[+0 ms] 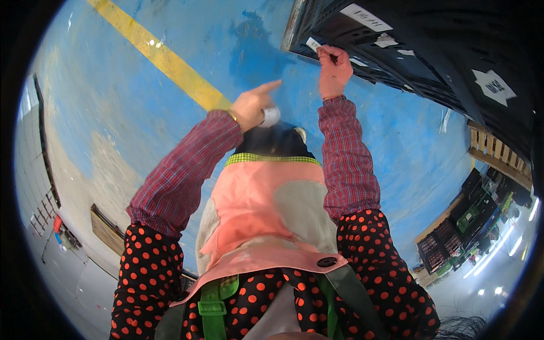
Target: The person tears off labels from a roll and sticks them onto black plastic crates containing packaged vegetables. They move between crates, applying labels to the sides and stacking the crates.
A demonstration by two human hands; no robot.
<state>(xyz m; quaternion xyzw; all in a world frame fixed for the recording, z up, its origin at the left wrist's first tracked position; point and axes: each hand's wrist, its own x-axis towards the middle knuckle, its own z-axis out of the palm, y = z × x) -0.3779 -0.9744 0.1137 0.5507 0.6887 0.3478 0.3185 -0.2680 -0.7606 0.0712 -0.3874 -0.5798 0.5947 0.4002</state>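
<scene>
My left hand (254, 107), bare and slightly blurred, has its index finger stretched out over the blue floor. A small white roll (270, 116), perhaps tape or labels, is held in its curled fingers. Higher and to the right, my right hand (335, 70) wears a pink glove. Its thumb and fingers are bent together beside a white label (313, 43) at the low corner of a stack of black plastic crates (429, 63). Whether the fingers pinch that label or only touch it is unclear. A larger white label (366, 17) bears writing.
Torn white paper (494, 87) clings to the crates. A yellow line (161, 55) crosses the blue floor (191, 38) near a dark stain. Wooden pallets (499, 148) stand at the right, with more black crates (440, 244) beyond. Another pallet (106, 227) lies at left.
</scene>
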